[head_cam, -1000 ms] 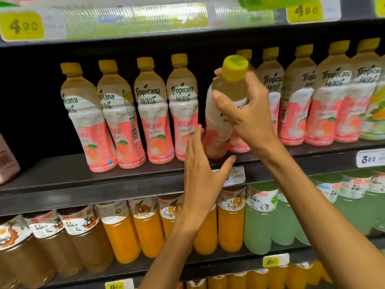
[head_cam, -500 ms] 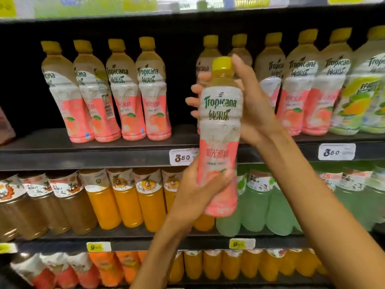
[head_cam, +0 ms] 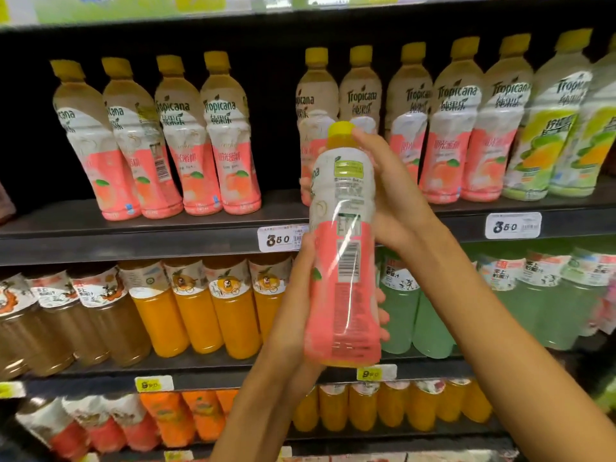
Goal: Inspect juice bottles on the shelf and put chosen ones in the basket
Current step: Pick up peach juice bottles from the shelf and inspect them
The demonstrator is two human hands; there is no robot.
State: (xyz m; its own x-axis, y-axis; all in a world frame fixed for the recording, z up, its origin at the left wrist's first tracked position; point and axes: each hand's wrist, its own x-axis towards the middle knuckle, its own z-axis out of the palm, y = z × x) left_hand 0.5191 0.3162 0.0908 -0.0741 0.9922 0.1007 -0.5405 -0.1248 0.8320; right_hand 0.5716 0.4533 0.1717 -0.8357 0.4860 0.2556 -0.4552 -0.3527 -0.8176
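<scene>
Dark shelf [head_cam: 133, 241] across the whole view, several tiers deep. On the upper tier, a row of peach bottles [head_cam: 230, 141] with pink labels and yellow caps, upright, four at left, then a gap, then more at right; at far right, lime bottles [head_cam: 546, 145] with green labels. White price tags [head_cam: 513, 225] clipped to the shelf edge, reading 3.50. One tier down, brown tea bottles [head_cam: 50, 321] at left, orange bottles [head_cam: 200, 311] in the middle, pale green bottles [head_cam: 430, 315] at right. Lower still, more orange and red bottles, blurred, with yellow tags [head_cam: 376, 373] on the edge above them. In front of the shelf, clear of it, held bottle [head_cam: 343, 261]: same pink-and-white kind, upright and tilted slightly, yellow cap up, back label with barcode and printed panel turned toward the camera. Right hand [head_cam: 393, 195] wrapped round the upper part just under the cap, thumb on the near side, fingers behind. Left hand [head_cam: 300, 311] clasped round the lower pink half, palm on the left side, fingertips [head_cam: 383, 316] showing past the right edge. Both hands closed on the held bottle, both forearms bare, rising from the bottom of the view. No basket visible.
</scene>
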